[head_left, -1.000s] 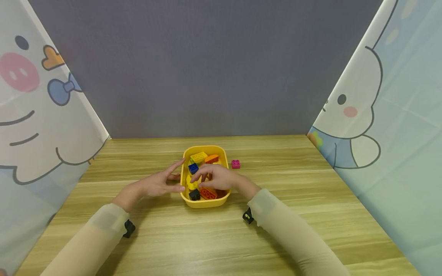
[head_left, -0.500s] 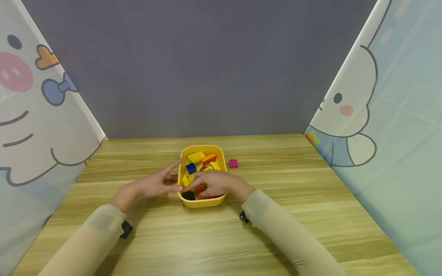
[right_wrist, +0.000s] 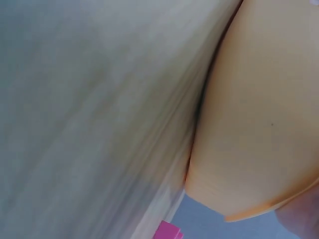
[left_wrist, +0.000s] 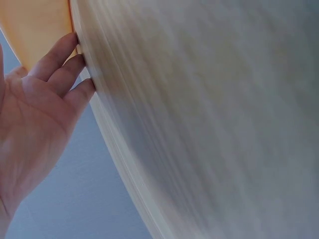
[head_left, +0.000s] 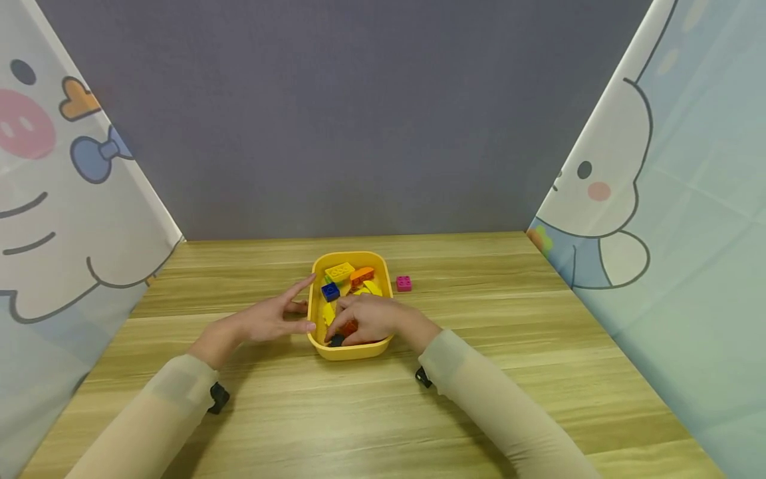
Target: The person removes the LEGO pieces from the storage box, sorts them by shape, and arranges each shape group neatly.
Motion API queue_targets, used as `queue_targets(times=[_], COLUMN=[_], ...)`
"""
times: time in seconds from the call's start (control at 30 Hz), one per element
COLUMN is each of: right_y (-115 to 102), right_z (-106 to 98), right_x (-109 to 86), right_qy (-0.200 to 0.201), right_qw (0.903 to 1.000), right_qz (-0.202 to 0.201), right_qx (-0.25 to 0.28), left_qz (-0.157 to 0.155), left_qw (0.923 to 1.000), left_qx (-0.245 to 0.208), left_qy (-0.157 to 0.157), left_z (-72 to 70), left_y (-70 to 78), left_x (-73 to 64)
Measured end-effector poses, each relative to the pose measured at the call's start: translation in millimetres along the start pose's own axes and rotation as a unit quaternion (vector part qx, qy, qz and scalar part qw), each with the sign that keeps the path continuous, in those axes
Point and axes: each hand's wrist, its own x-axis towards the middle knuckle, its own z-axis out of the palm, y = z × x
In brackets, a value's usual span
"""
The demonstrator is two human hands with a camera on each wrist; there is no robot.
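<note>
A yellow plastic bin (head_left: 353,354) of toy building bricks stands on the table before me. My left hand (head_left: 269,320) spreads its fingers along the bin's left side; in the left wrist view its fingertips are at the base of the wall. My right hand (head_left: 371,318) reaches inside at the near end, thumb and index finger pinching a black brick (head_left: 337,340). Partly covered by that hand are a red brick (head_left: 349,327) and yellow pieces (head_left: 328,313). Farther back lie a blue brick (head_left: 330,292), a yellow brick (head_left: 340,272) and an orange brick (head_left: 362,276).
A pink brick (head_left: 403,283) lies on the wooden table (head_left: 479,319) just right of the bin. Behind the table rises a grey panel (head_left: 359,133), with cartoon-printed curtains (head_left: 688,166) at both sides. The right wrist view mostly shows the bin's outer wall (right_wrist: 254,119).
My right hand has lowered into the bin's near end, and its thumb and index finger have closed on the black brick, which has shifted slightly. The left hand keeps its place.
</note>
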Motion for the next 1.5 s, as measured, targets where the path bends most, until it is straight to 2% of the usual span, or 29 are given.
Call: queue_targets(times=[0.2, 0.47, 0.87, 1.1, 1.3, 1.5], right_y=[2.4, 3.8, 4.5, 3.8, 4.6, 5.0], right_z=[1.5, 3.2, 0.9, 0.5, -0.5, 0.3], right_x=[-1.1, -1.1, -1.7, -1.9, -2.4, -2.4], right_qy=[0.037, 0.069, 0.071, 0.067, 0.090, 0.110], right_qw=[0.9955, 0.9863, 0.9855, 0.9800, 0.9782, 0.9756], right_qz=[0.031, 0.029, 0.009, 0.035, 0.040, 0.041], right_qx=[0.081, 0.147, 0.154, 0.184, 0.183, 0.186], left_qz=[0.001, 0.000, 0.010, 0.006, 0.016, 0.003], left_qw=[1.0000, 0.9998, 0.9998, 0.9999, 0.9998, 0.9998], left_qx=[-0.009, -0.019, -0.015, -0.009, -0.009, -0.017], left_qy=[0.000, -0.004, -0.004, -0.001, -0.002, -0.004], left_z=[0.3, 1.1, 0.7, 1.0, 0.9, 0.3], left_y=[0.9, 1.7, 2.9, 0.3, 0.4, 2.6], left_x=[-0.9, -0.6, -0.3, 0.0, 0.8, -0.9])
